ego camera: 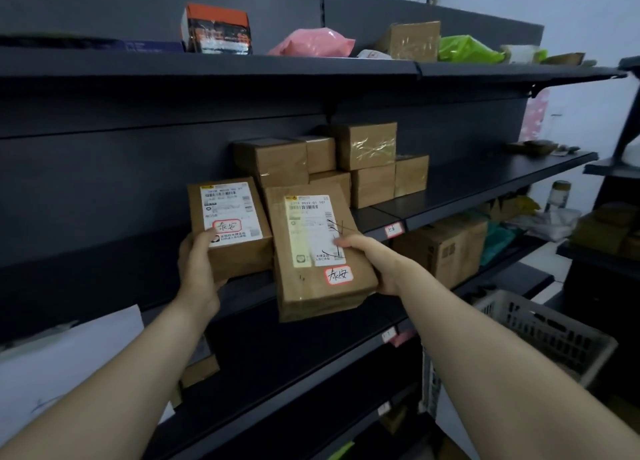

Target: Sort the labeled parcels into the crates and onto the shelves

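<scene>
Head view. The left hand (199,269) grips the smaller labeled parcel (230,229) from below, thumb on its front face beside a red-bordered handwritten tag. This parcel sits at the front edge of the middle shelf (485,189); whether it rests on the shelf cannot be told.

The right hand (369,262) holds the longer labeled parcel (318,255) by its right side, thumb pressed on the white shipping label, fingers behind. This parcel is tilted, just beside the first, its lower end hanging below the shelf edge.

A stack of brown boxes (349,163) stands on the same shelf directly behind both parcels. A pale slotted crate (540,335) sits low at the right.
</scene>
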A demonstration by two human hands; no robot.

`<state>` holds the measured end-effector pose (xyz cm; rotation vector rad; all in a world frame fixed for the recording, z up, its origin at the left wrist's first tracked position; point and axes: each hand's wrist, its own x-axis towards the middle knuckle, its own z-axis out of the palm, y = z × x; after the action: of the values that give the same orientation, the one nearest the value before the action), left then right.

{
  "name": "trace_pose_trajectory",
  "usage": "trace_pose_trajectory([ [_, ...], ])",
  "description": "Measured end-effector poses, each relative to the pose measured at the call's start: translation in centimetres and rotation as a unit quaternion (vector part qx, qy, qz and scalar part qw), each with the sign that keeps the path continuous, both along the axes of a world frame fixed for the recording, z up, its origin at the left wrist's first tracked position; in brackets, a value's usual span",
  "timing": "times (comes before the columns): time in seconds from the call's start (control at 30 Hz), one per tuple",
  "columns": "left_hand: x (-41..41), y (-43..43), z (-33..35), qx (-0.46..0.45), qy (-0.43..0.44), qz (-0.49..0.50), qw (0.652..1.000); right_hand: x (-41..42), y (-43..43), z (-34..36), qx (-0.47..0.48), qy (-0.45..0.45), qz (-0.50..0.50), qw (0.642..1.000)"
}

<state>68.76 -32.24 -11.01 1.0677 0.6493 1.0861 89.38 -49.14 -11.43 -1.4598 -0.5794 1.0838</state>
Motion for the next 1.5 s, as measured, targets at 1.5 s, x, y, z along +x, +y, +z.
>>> trace_pose_trajectory([
  [1.5,50.4,-45.3,-27.3,0.130,0.448,-0.506,0.726,29.0,-52.9,-25.0,-0.385,-0.008,-0.550,0.741],
])
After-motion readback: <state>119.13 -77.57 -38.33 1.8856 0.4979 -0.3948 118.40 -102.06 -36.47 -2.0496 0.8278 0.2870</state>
